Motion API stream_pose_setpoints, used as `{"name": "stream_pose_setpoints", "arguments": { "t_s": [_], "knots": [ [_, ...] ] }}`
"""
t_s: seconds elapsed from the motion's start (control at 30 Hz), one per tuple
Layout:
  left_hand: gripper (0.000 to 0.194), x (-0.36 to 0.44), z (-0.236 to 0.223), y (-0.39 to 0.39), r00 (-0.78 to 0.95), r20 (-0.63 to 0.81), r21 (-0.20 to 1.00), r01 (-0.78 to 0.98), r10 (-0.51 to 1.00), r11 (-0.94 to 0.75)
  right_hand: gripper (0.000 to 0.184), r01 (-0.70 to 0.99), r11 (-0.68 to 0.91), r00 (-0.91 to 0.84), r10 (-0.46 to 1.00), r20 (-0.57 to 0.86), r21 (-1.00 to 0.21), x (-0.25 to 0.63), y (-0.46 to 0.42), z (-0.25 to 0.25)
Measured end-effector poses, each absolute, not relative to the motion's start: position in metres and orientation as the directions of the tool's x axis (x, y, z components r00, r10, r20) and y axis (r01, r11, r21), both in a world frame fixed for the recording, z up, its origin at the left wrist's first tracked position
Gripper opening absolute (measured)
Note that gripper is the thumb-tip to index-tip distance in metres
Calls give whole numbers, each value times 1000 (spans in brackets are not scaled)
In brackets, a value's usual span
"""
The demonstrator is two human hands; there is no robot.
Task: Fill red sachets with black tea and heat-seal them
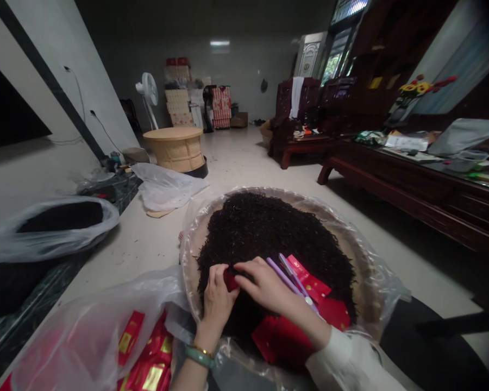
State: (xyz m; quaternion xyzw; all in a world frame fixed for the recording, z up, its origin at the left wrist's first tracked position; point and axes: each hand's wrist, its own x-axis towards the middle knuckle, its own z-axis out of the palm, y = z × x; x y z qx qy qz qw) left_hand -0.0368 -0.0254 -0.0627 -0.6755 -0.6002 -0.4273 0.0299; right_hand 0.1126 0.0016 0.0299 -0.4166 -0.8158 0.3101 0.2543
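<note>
My left hand [218,298], with a jade-green bangle and a gold bracelet on its wrist, holds a small red packet [230,279] upright over a heap of dark loose tea leaves [269,228]. At the packet's mouth, my right hand [264,285] has its thumb and fingers closed around a dark clump of leaves. The leaves lie in a wide round basket [362,271] lined with clear plastic. Beside and partly under my right forearm are several flat red packets [334,313] and a purple two-armed tool [283,276] like a hair straightener.
At lower left, a clear plastic bag [93,326] holds red-and-gold packets [149,353]. Another bag [110,217] of dark leaves sits on the left ledge. Beyond are a round wooden drum-like stand [175,149], a white fan [149,89] and a long dark wooden table [411,190].
</note>
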Motion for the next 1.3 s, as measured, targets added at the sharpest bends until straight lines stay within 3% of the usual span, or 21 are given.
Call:
{"name": "stream_pose_setpoints", "arguments": {
  "t_s": [0.07, 0.13, 0.33, 0.47, 0.57, 0.63, 0.73, 0.8, 0.9, 1.13, 1.3],
  "knots": [
    [51, -36, -66, -26, -90, 605, 499, 818, 791, -288, 17, 596, 573, -620, 774, 130, -563, 107, -4, 26],
    [52, -36, -68, -27, -97, 603, 524, 796, 792, -302, 12, 606, 618, -662, 741, 114, -501, 102, -4, 20],
    [90, -43, -70, -30, -61, 439, 655, 705, 897, -272, 21, 494, 611, -678, 716, 165, -619, 105, 10, 7],
    [59, -49, -69, -26, -57, 402, 673, 696, 914, -253, 23, 347, 561, -662, 714, 227, -751, 118, 15, 9],
    [44, -48, -68, -25, -110, 467, 685, 673, 877, -280, 26, 380, 497, -481, 827, 292, -780, 129, 17, 14],
    [42, -45, -67, -25, -158, 510, 697, 652, 846, -298, 28, 447, 534, -384, 839, 386, -717, 134, 15, 19],
    [40, -42, -65, -27, -195, 538, 707, 634, 820, -313, 30, 461, 685, -499, 726, 473, -565, 132, 3, 24],
    [41, -40, -64, -29, -193, 528, 715, 625, 827, -311, 26, 460, 753, -629, 651, 426, -471, 126, -5, 23],
    [44, -36, -59, -32, -163, 507, 719, 622, 846, -311, 15, 523, 753, -700, 647, 304, -399, 119, -8, 15],
    [45, -35, -57, -34, -40, 548, 609, 704, 836, -366, 32, 534, 613, -634, 746, 204, -582, 129, 3, 15],
    [52, -39, -61, -36, -9, 559, 542, 760, 829, -357, 33, 526, 573, -611, 769, 189, -629, 137, 0, 28]
  ]
}}
